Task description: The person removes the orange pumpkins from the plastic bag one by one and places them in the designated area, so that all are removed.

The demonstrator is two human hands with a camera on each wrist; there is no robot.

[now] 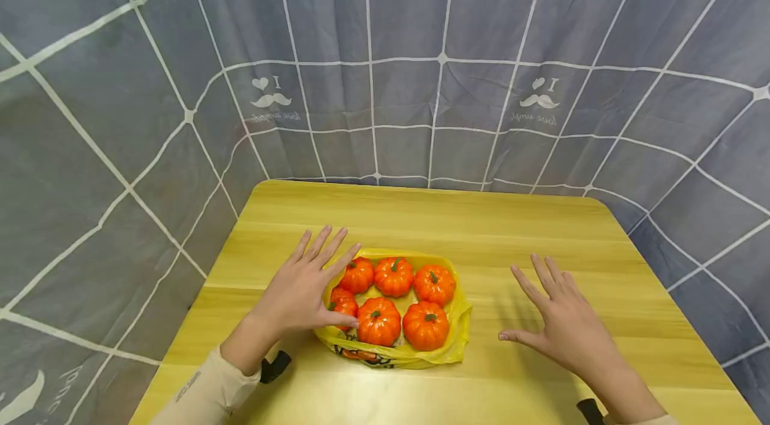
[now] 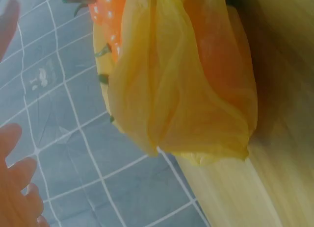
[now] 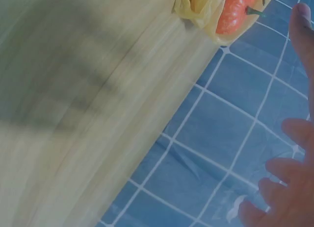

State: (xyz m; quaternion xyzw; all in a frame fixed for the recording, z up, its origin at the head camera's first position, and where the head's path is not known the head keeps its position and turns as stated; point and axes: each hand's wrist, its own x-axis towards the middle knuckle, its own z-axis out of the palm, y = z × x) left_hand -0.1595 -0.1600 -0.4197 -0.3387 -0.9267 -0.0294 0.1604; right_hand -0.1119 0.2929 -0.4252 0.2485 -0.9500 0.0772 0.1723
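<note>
A yellow plastic bag (image 1: pixel 458 328) lies spread on the table with its mouth wide, holding several small orange pumpkins (image 1: pixel 379 322) with green stems. My left hand (image 1: pixel 301 291) hovers at the bag's left side, fingers spread, its thumb and index finger overlapping the left pumpkins in the head view. In the left wrist view the bag's crinkled side (image 2: pixel 181 89) fills the middle, fingers at the left edge. My right hand (image 1: pixel 562 321) is held apart to the right of the bag, fingers spread, with nothing in it. The right wrist view shows a corner of the bag (image 3: pixel 201 9).
The light wooden table (image 1: pixel 421 211) has rounded far corners. Behind it and along both sides hangs a grey curtain (image 1: pixel 403 97) with white grid lines. A dark wrist strap (image 1: pixel 275 367) shows at the left wrist.
</note>
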